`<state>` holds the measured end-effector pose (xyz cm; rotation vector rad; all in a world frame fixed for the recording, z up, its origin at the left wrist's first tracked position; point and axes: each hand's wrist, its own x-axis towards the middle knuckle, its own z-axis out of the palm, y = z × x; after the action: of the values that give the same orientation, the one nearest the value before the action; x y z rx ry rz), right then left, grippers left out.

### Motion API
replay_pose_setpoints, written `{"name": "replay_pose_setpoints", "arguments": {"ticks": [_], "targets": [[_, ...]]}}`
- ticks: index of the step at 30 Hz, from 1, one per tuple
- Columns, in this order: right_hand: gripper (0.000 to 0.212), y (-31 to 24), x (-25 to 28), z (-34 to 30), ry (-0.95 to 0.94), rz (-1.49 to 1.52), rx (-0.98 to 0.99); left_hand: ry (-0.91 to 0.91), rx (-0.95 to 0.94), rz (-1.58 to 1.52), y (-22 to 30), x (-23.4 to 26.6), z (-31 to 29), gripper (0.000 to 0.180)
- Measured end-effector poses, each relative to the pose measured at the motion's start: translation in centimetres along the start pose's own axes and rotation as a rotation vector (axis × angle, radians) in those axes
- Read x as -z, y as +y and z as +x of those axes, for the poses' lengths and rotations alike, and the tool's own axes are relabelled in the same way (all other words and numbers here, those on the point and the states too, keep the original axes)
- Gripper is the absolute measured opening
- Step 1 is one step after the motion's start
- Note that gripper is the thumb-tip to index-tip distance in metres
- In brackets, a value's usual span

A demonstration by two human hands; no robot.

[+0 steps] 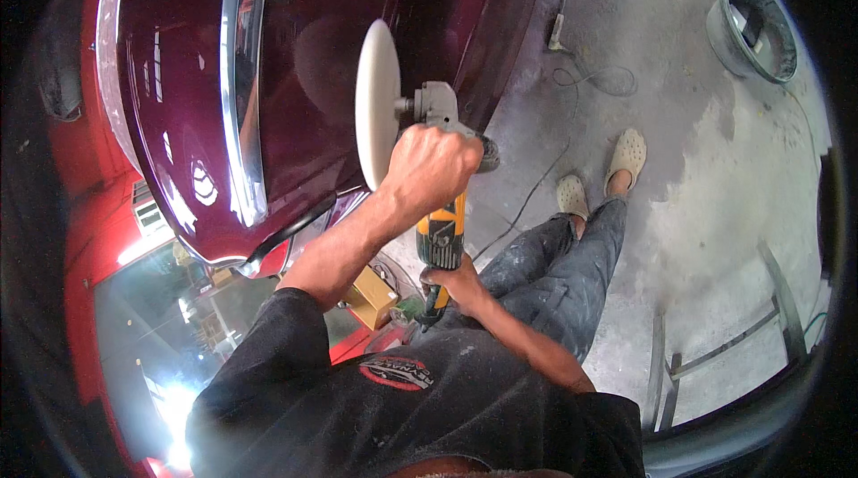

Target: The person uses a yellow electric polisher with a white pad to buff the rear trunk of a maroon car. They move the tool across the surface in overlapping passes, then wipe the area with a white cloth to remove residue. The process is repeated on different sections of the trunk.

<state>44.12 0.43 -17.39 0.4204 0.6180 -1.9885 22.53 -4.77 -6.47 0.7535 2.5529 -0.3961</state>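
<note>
I hold a yellow and black power polisher (pixel 440 232) with both hands. My left hand (pixel 429 165) is closed round its front end, just behind the white polishing pad (pixel 377 103); the fingertips are partly hidden. Lower down, my right hand (pixel 458 286) wraps the rear handle. The pad stands edge-on to my view, its face turned toward a glossy dark red car panel (pixel 313 138). A pale reflection of the pad shows in the paint. I cannot tell whether pad and paint touch. A chrome strip (pixel 241 85) runs along the bodywork left of the pad.
A dark cord (pixel 527 201) trails over the grey concrete floor (pixel 697 183) to a plug connector (pixel 556 33). At the far right lies a round, hollow wheel-like metal rim (pixel 755 31). A metal frame (pixel 724 348) stands at the lower right. A cardboard box (pixel 371 297) is beside me.
</note>
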Motion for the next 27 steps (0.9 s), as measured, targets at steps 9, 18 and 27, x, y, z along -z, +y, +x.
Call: {"name": "replay_pose_setpoints", "arguments": {"ticks": [9,18,27], "targets": [[0.024,-12.9,1.7,5.0,-0.158,0.403,0.084,0.058,0.006,0.203,-2.1,5.2,12.8,0.005],[0.026,-28.1,4.2,9.2,-0.040,0.107,0.265,0.334,0.088,0.217,-7.1,12.3,22.2,0.015],[0.051,-20.0,6.1,5.0,0.240,-0.433,0.426,0.492,0.168,-0.078,-7.0,8.2,9.6,0.025]]}}
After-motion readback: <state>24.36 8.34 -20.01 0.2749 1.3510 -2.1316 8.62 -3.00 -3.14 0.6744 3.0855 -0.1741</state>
